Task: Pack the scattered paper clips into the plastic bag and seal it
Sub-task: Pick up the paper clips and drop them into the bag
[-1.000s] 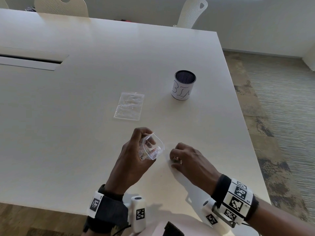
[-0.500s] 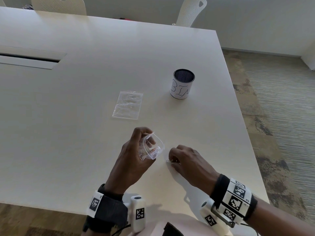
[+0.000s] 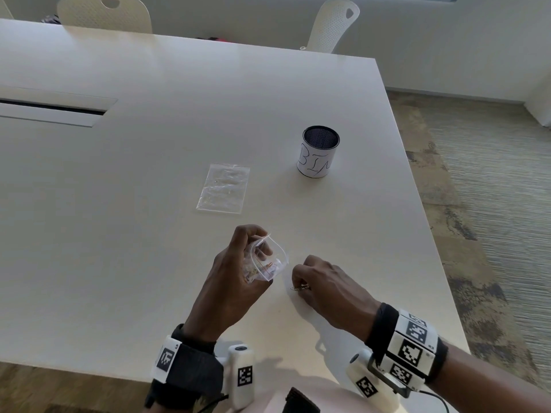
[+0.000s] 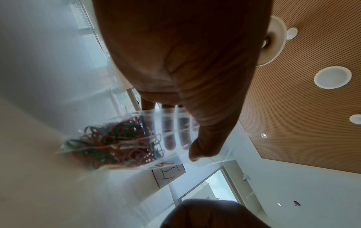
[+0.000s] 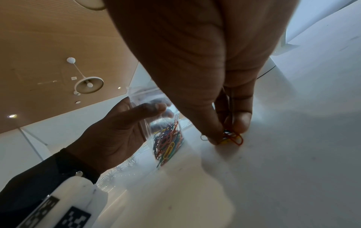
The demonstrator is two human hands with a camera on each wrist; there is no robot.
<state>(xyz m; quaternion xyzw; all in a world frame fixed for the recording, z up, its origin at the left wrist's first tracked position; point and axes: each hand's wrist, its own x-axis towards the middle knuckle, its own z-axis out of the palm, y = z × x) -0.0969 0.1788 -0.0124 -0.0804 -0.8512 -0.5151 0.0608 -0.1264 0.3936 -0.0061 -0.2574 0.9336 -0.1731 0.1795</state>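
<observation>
My left hand (image 3: 238,272) grips a small clear plastic bag (image 3: 269,262) just above the white table (image 3: 149,263), its mouth held wide toward the right. The left wrist view shows the bag (image 4: 136,138) with many coloured paper clips (image 4: 115,141) heaped in its bottom. To its right, my right hand (image 3: 316,281) is down on the table and pinches a small cluster of paper clips (image 3: 300,288). In the right wrist view the thumb and fingers close on red, yellow and green clips (image 5: 232,138) that touch the table; the bag (image 5: 166,138) stands just left of them.
A second clear bag (image 3: 223,188) lies flat further back on the table. A mesh cup with a white label (image 3: 318,152) stands at the back right. The table's right edge (image 3: 429,234) runs close to my right hand. Two white chairs (image 3: 331,23) stand behind the table.
My right hand has slid slightly left toward the bag, its fingertips gathering the clips on the table. The left hand and its bag have stayed in place.
</observation>
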